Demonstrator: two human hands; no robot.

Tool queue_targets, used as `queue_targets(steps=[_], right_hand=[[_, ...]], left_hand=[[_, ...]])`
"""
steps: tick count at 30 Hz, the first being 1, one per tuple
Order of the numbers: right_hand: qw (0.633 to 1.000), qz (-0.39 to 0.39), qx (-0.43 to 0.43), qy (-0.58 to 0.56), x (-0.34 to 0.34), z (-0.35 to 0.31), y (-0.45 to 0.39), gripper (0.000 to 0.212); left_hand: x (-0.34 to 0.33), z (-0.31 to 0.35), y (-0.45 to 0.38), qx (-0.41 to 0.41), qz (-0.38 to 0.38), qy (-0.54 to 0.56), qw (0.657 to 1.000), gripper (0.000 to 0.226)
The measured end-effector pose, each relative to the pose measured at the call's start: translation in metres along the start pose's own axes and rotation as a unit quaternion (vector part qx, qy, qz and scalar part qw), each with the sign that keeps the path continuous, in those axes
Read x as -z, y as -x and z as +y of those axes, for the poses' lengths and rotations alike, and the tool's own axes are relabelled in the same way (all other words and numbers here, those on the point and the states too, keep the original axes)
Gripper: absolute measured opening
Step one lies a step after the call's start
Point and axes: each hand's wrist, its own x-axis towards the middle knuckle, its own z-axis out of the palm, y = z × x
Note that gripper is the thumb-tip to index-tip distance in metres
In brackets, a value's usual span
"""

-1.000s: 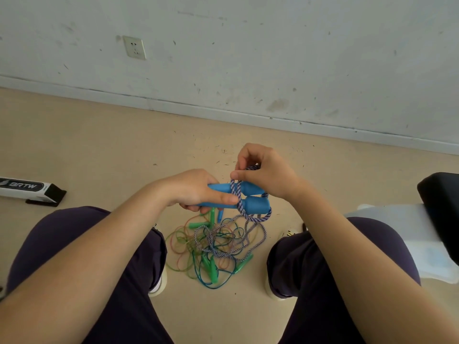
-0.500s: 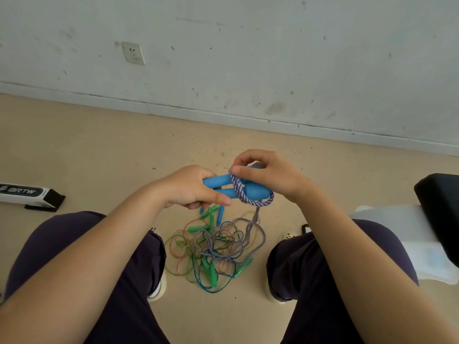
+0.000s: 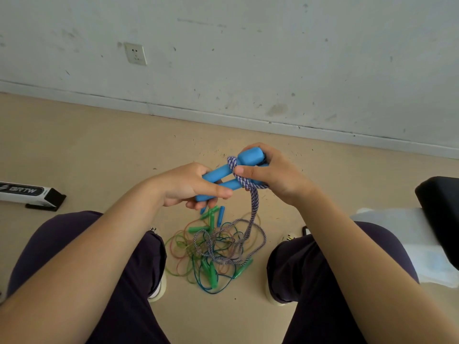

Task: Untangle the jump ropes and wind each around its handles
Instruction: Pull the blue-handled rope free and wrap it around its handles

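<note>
- While the left hand (image 3: pixel 188 184) clamped the two blue handles (image 3: pixel 224 178) side by side, they made one core for winding.
- Its fingers (image 3: pixel 218 192) curled closed around the handles' near ends, thumb on top.
- Right hand (image 3: pixel 268 176) gripped the far ends, thumb pressing the purple-white rope (image 3: pixel 253 207) against the handles, likely to keep the turns tight.
- Below the fingers, the rope's slack trailed into the tangle (image 3: pixel 213 252) of green and blue ropes on the floor (image 3: pixel 99 155).

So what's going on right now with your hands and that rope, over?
Left hand grips blue handles. Right hand pinches braided rope wound round them. Rest of it trails into floor tangle, not free.
</note>
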Motion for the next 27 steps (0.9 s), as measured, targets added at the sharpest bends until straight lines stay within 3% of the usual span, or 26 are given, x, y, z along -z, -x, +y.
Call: queue_targets(steps=[5, 14, 16, 22, 27], right_hand=[[1.0, -0.004, -0.027, -0.007, -0.002, 0.004, -0.001, 0.049], [0.988, -0.011, -0.034, -0.148, -0.005, 0.001, -0.002, 0.042], [0.994, -0.013, -0.034, -0.107, -0.008, 0.003, -0.002, 0.043], [0.998, 0.008, -0.032, 0.05, -0.013, 0.005, -0.004, 0.02], [0.986, 0.055, -0.012, 0.155, -0.012, 0.004, -0.008, 0.026]], left_hand=[[0.004, 0.002, 0.003, 0.022, -0.019, -0.043, 0.999, 0.038], [0.004, -0.002, -0.002, -0.061, 0.103, 0.07, 0.99, 0.026], [0.006, -0.002, -0.003, -0.074, 0.145, 0.101, 0.981, 0.026], [0.003, -0.002, -0.007, -0.091, 0.231, 0.123, 0.961, 0.026], [0.001, 0.0, -0.007, -0.076, 0.268, 0.133, 0.951, 0.03]])
